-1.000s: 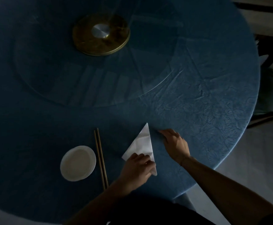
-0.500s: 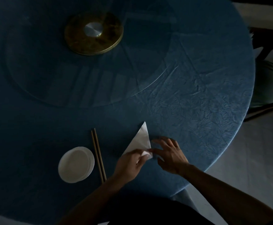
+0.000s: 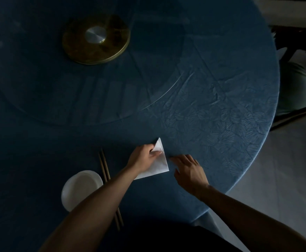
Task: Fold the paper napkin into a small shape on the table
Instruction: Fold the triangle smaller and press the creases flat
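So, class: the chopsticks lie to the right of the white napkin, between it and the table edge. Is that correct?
No. In the head view the chopsticks lie left of the white napkin, between it and the white dish.

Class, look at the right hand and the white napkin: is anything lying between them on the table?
Nothing visible. The right hand rests on bare blue tablecloth just beside the napkin. The chopsticks and white bowl lie on the far side; the left hand already presses the napkin.

Napkin between two hands on the table (image 3: 221,106)

Napkin (image 3: 158,165) under left hand (image 3: 143,158) — right hand (image 3: 189,171) just right of it; chopsticks (image 3: 105,166) and dish (image 3: 79,188) lie further left.
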A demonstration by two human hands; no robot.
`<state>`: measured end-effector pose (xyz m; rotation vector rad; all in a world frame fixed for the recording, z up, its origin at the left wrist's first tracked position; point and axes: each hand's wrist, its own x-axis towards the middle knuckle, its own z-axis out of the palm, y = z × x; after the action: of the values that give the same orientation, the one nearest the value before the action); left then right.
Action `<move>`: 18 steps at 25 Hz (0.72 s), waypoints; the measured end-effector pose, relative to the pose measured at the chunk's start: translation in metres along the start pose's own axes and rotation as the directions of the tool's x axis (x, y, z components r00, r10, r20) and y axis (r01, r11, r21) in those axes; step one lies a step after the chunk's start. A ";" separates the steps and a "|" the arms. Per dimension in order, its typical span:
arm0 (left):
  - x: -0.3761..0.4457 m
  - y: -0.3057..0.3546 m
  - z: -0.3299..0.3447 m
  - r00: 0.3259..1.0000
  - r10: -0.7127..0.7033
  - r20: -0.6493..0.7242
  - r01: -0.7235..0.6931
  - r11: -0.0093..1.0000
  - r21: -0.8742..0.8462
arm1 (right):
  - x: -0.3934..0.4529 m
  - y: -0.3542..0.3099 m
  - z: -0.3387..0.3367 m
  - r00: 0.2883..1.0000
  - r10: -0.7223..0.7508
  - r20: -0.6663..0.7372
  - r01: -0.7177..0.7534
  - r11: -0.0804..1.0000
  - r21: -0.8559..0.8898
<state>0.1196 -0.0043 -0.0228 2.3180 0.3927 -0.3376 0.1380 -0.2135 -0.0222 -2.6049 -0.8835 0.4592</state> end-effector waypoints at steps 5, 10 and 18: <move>0.017 0.000 0.004 1.000 -0.031 0.002 0.031 0.999 0.022 | -0.016 0.009 0.005 0.947 -0.320 -0.007 0.317 0.941 -0.121; 0.027 0.008 0.002 1.000 -0.003 0.022 0.003 1.000 0.021 | -0.018 0.013 0.004 0.910 -0.367 0.194 0.404 0.890 -0.210; 0.045 0.014 0.004 0.999 0.041 0.008 -0.040 0.995 -0.090 | -0.019 0.014 0.004 0.899 -0.318 0.301 0.398 0.880 -0.260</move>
<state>0.1661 -0.0087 -0.0326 2.2324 0.3483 -0.3050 0.1290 -0.2349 -0.0284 -2.5976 -1.6173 0.5889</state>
